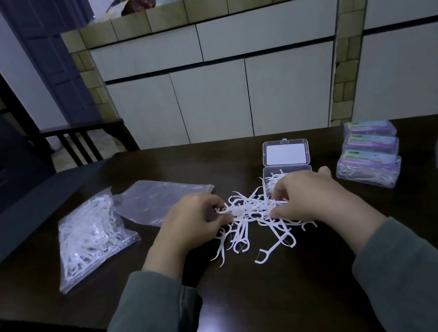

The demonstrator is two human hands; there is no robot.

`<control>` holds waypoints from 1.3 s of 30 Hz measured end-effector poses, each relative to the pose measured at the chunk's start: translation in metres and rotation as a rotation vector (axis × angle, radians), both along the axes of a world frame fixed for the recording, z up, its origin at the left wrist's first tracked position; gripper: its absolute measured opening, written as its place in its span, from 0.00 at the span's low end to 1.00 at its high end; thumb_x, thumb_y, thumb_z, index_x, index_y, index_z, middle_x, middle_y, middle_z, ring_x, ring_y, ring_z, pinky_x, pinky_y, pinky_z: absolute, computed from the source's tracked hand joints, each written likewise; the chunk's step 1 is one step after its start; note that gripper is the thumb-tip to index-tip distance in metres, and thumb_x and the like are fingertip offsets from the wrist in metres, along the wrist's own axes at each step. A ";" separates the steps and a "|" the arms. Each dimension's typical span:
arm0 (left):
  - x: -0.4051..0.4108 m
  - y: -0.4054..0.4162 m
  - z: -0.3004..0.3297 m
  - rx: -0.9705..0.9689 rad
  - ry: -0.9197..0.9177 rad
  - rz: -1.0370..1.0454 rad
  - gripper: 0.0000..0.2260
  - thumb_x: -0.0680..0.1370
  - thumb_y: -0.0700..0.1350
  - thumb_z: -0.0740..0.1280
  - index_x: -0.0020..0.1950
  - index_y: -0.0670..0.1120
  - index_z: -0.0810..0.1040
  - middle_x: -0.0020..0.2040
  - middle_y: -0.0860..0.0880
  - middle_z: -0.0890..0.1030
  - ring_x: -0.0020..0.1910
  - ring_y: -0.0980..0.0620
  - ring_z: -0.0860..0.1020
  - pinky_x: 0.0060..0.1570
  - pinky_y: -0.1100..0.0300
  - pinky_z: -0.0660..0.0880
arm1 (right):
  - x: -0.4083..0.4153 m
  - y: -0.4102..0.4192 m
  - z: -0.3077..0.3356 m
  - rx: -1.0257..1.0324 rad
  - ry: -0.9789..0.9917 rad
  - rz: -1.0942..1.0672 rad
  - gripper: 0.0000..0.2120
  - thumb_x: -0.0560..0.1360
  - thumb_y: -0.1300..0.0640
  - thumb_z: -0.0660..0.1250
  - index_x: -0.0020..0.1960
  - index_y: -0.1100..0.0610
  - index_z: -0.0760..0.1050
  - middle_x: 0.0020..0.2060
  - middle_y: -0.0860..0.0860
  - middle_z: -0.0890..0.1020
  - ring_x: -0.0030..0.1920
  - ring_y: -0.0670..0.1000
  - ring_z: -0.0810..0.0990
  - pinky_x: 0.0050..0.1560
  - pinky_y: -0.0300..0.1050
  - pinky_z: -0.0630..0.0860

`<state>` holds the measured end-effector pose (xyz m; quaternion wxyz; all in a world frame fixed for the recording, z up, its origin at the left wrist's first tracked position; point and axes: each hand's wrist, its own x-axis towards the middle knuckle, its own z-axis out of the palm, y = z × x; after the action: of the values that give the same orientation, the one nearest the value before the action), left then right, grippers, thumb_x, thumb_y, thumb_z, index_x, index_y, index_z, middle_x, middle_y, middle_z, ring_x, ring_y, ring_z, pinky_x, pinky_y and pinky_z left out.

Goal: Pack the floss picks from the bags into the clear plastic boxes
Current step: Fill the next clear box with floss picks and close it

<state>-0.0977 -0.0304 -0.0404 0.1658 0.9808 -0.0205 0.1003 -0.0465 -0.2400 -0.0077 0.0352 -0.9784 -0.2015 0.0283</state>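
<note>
Floss picks point(252, 218) sit heaped on the table point(264, 303) just before the open box point(288, 171). Left hand point(195, 222) and right hand point(307, 200) both pinch into the pile; I'd line up the handles before lifting a bunch in.

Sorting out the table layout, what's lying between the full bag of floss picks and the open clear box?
In the head view, an emptied flat bag lies between the full bag and the open clear box.
</note>
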 end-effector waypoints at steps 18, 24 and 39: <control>-0.003 -0.006 0.002 -0.188 -0.344 -0.010 0.09 0.72 0.51 0.74 0.50 0.52 0.85 0.38 0.58 0.76 0.41 0.59 0.72 0.37 0.59 0.72 | 0.001 -0.016 0.015 0.306 -0.105 -0.068 0.14 0.76 0.42 0.65 0.59 0.45 0.79 0.60 0.48 0.80 0.61 0.55 0.67 0.57 0.50 0.61; -0.001 -0.015 0.006 -0.241 -0.509 -0.066 0.07 0.71 0.47 0.74 0.49 0.52 0.84 0.40 0.64 0.77 0.41 0.55 0.75 0.36 0.56 0.75 | 0.009 -0.025 0.017 0.387 -0.126 -0.093 0.13 0.75 0.39 0.66 0.55 0.43 0.82 0.58 0.47 0.81 0.64 0.55 0.66 0.59 0.50 0.60; 0.024 -0.042 0.027 -0.593 -0.451 0.044 0.06 0.72 0.50 0.73 0.44 0.63 0.81 0.39 0.55 0.83 0.44 0.58 0.79 0.45 0.57 0.78 | 0.013 -0.052 0.029 0.459 -0.215 -0.096 0.14 0.76 0.41 0.66 0.55 0.47 0.81 0.55 0.46 0.82 0.54 0.49 0.71 0.63 0.50 0.58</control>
<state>-0.0736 -0.0721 -0.0136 0.4320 0.8436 -0.0052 0.3189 -0.0339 -0.2916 0.0218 0.2359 -0.9507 -0.1586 -0.1240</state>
